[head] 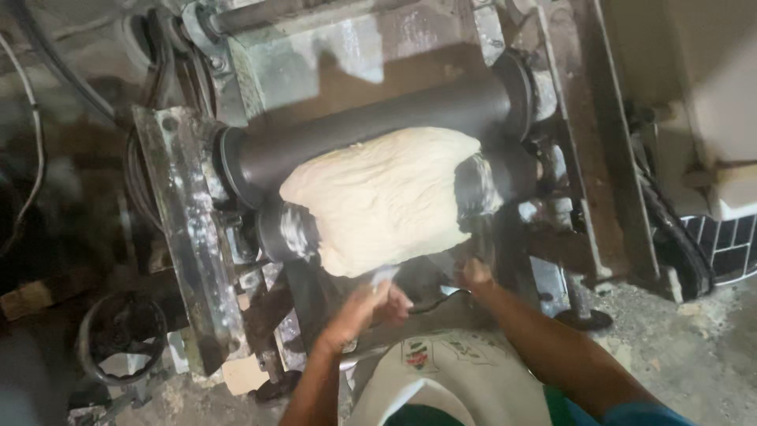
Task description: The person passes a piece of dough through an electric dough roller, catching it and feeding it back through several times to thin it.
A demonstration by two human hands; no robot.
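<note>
A big soft slab of pale dough point(384, 197) hangs out of a rolling machine, squeezed between a dark top roller point(371, 122) and a lower roller point(288, 231) that it wraps over. The dough sits in the middle of the machine, and its bottom edge droops down toward the person. To do this part well, I think both hands should stay low, under the loose edge, and far from the gap where the rollers meet, because fingers could get pinched there. It would also help to hold the dough up evenly on both sides so it does not tear or fold crooked. The left hand point(371, 304) reaches up from below with the arm bent, and its fingers point at the bottom edge of the dough. It looks blurry, so I cannot tell if its grip is curled on the dough or just loose and touching it. The right hand point(475, 272) is a bit higher and off to the right, with the arm stretched up from the lower right corner. It rests at the dough's lower right corner near the floury end of the roller, and its grip seems half curled, but I cannot tell if it has hold of anything. A metal side plate point(185, 229) dusted with flour stands on the left of the machine, and a small black hand wheel point(122, 335) sits low beside it.
</note>
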